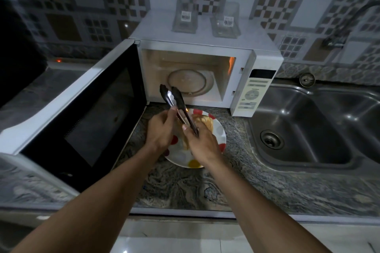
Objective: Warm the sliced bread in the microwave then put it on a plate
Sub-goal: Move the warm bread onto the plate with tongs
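Observation:
A white microwave (pixel 207 47) stands on the counter with its door (pixel 86 107) swung wide to the left. Its glass turntable (pixel 187 83) holds nothing. In front of it lies a white plate (pixel 221 132) with red and yellow dots, and sliced bread (pixel 205 123) rests on it, partly hidden by my hands. Metal tongs (pixel 175 99) with black tips point toward the microwave, their tips slightly apart. My left hand (pixel 161 129) pinches one arm of the tongs. My right hand (pixel 200 141) grips the handle end above the plate.
A steel sink (pixel 308 127) lies to the right, with a tap (pixel 347 24) at the wall. Two clear glass containers (pixel 185 18) stand on top of the microwave. The granite counter (pixel 185 187) runs to the front edge. A dark appliance (pixel 18 47) sits far left.

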